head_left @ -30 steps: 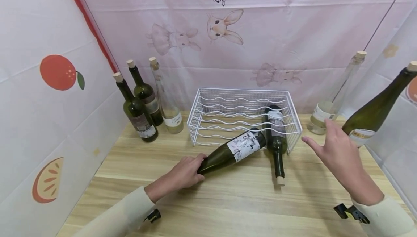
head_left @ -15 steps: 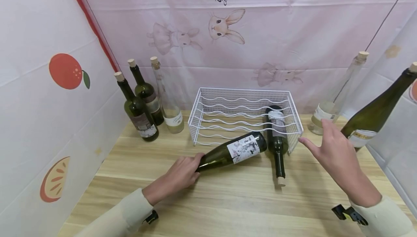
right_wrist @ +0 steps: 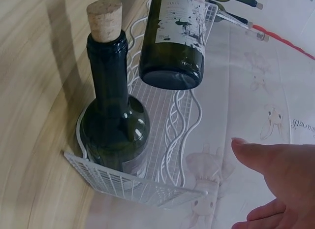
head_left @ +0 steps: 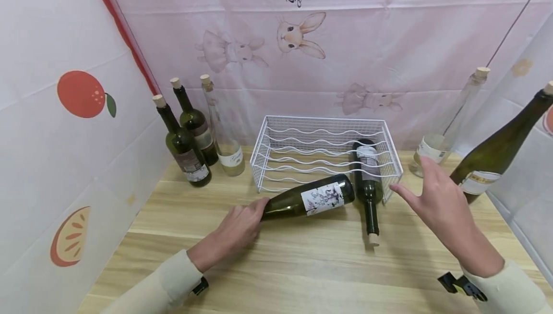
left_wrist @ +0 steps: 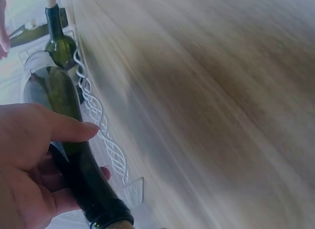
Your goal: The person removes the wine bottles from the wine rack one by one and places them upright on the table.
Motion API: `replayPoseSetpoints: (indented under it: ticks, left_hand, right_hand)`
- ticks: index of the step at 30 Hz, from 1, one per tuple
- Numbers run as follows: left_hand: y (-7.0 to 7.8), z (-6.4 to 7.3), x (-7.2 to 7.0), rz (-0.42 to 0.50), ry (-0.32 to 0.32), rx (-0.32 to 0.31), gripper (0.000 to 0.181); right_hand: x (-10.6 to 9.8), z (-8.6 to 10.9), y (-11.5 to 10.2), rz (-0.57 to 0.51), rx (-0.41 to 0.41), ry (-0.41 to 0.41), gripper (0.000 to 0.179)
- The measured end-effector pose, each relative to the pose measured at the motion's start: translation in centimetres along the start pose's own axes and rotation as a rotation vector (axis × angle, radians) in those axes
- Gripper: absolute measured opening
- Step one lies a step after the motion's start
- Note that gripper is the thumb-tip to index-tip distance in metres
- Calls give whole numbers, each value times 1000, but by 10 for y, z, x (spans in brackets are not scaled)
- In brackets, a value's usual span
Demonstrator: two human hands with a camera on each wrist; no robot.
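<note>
My left hand (head_left: 242, 225) grips a dark green wine bottle (head_left: 285, 202) by the neck. In the left wrist view, thumb and fingers wrap that neck just short of the cork. The bottle slants in front of the white wire rack (head_left: 255, 179), its base and patchy white label (head_left: 323, 199) toward the right. A second green wine bottle (head_left: 370, 194) lies in the rack's right end, its corked neck pointing forward. Off the rack's right side, my right hand (head_left: 445, 208) holds nothing, its thumb spread from the fingers; the right wrist view shows it apart from the rack.
At the left stand two dark green corked bottles (head_left: 186, 155) and a clear bottle (head_left: 229, 155). On the right are another clear bottle (head_left: 432, 148) and a tall green bottle (head_left: 497, 153), partly behind my right hand. A pink printed sheet (head_left: 315, 88) hangs behind the rack.
The bottle in my left hand has swung more level, its base coming down and forward from the rack's front edge. My right hand has drifted slightly left.
</note>
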State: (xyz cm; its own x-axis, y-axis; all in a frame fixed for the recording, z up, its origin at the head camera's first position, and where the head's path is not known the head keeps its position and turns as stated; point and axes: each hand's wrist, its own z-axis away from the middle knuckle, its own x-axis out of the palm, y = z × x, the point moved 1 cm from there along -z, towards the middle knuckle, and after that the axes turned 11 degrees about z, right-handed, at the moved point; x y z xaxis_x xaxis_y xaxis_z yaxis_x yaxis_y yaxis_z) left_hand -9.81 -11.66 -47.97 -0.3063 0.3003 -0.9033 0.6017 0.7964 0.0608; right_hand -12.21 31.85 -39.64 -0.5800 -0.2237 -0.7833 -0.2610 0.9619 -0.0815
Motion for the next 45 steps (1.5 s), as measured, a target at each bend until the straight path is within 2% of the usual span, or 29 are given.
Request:
replayPoseSetpoints:
  ticks: [4, 8, 13, 20, 27, 30, 34, 40, 45]
  left_hand:
    - [-2, -1, 1, -62, 24, 21, 44]
    - [-5, -1, 2, -114, 51, 54, 47]
    - [-8, 0, 3, -145, 90, 101, 48]
    - [-12, 0, 3, -219, 142, 145, 40]
    - [-14, -2, 4, -327, 188, 188, 49]
    - [-15, -4, 3, -388, 214, 200, 43]
    - [-16, -7, 2, -464, 237, 218, 39]
    - [-18, -9, 1, -499, 258, 249, 39]
    - [-18, -12, 1, -515, 270, 259, 38]
  right_hand:
    - [2, 0, -5, 18, -132, 116, 95]
    - [8, 0, -11, 18, -268, 222, 108]
    - [11, 0, -16, 16, -360, 226, 107]
    - [17, -1, -26, -10, -519, 214, 109]
    - [24, 1, -39, 15, -584, 223, 109]
    - [28, 2, -45, 30, -612, 213, 111]
    - [33, 2, -56, 47, -656, 212, 123]
    - [39, 0, -72, 80, -711, 238, 121]
    - [45, 1, -83, 131, -724, 220, 123]
